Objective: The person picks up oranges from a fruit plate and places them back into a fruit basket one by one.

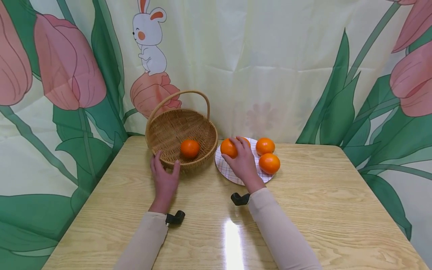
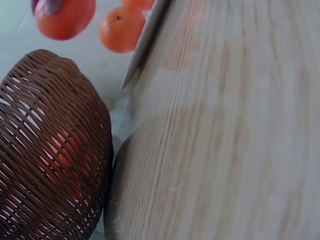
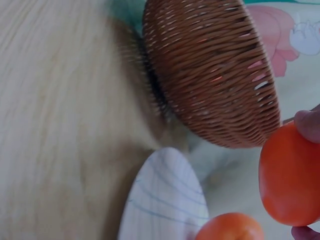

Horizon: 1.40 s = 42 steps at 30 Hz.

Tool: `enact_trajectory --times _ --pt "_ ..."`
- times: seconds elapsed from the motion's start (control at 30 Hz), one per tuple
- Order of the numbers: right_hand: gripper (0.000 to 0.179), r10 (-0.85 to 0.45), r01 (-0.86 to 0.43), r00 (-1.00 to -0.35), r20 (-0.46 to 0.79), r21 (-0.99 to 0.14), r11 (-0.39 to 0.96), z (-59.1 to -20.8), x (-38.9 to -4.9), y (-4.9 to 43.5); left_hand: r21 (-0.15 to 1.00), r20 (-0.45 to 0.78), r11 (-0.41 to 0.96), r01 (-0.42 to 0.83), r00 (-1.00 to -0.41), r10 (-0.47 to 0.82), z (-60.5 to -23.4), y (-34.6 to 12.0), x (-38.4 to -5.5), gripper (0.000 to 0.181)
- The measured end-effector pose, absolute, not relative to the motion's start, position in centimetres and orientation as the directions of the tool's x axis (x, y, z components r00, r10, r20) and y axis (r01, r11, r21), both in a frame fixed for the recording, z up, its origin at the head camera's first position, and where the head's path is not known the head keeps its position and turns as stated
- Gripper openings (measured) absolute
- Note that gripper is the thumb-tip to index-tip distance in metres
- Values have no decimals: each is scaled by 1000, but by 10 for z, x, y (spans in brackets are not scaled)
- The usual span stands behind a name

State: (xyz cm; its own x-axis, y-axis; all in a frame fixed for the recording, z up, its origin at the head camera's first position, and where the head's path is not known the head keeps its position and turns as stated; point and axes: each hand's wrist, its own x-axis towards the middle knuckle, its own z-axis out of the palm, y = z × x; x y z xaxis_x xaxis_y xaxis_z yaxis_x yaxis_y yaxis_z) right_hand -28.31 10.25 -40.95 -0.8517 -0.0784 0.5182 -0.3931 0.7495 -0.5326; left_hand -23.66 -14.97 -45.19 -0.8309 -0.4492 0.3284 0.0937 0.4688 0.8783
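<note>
Here, the right hand point(image 1: 243, 162) is pinching an orange fruit point(image 1: 228, 149) above the plate point(image 1: 225, 169), while the left hand point(image 1: 165, 182), thumb and fingers apart, is touching the basket point(image 1: 166, 129).

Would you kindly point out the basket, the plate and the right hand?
Basket point(image 1: 168, 129): head view, on its woven inner wall.
Plate point(image 1: 226, 170): head view, on its bare near-left surface.
Right hand point(image 1: 243, 160): head view, on its back.
</note>
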Motion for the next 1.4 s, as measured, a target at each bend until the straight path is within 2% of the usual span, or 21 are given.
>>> enact_trajectory --times 0.27,0.73,1.4 --pt "58 -78 -439 -810 581 -514 737 -397 -283 96 885 310 457 92 -848 -430 -454 -152 -236 72" --pt "58 -99 -521 -752 652 -497 694 -380 -280 81 867 344 487 107 -836 -429 -457 -153 -237 73" --pt "59 -162 -570 -743 649 -487 662 -371 -278 54 874 345 472 117 -834 -431 -456 -154 -237 74"
